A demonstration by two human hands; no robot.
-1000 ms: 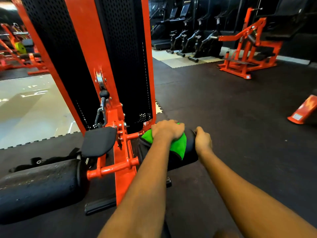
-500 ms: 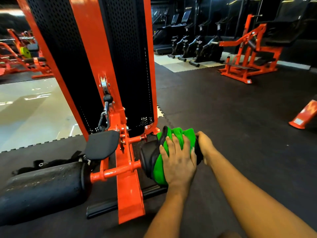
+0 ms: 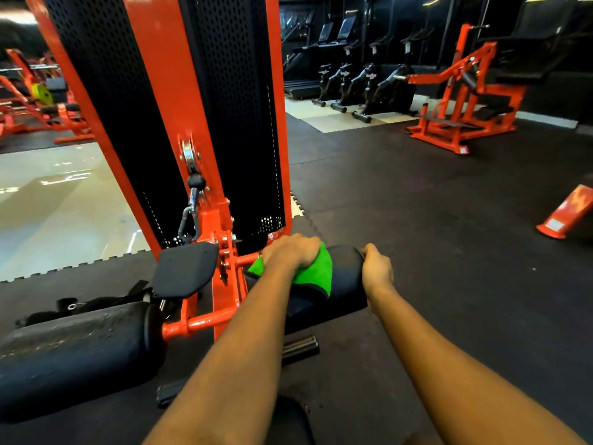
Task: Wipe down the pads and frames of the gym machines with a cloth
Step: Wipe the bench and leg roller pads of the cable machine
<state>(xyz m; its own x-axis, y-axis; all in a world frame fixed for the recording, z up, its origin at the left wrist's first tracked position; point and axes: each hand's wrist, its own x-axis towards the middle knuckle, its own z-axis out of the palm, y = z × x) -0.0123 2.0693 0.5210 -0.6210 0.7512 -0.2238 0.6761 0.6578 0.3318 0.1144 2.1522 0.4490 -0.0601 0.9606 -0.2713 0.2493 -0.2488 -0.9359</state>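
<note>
A black roller pad (image 3: 345, 277) sticks out to the right of the orange machine frame (image 3: 224, 284). A green cloth (image 3: 316, 271) lies over the top of this pad. My left hand (image 3: 290, 252) sits on the cloth with its fingers curled over the far side, pressing it onto the pad. My right hand (image 3: 377, 268) grips the pad's right end. A second, larger black roller pad (image 3: 77, 351) lies on the left side of the frame, with a small flat black pad (image 3: 184, 269) above it.
The tall orange and black weight stack housing (image 3: 192, 107) rises straight ahead. A black foot bar (image 3: 300, 346) lies on the rubber floor below the pad. Another orange machine (image 3: 462, 101) and exercise bikes (image 3: 369, 85) stand at the back right; an orange piece (image 3: 566, 213) lies far right.
My left hand has slid with the cloth from the pad's near right face up over its top toward the frame. My right hand stays on the pad's end.
</note>
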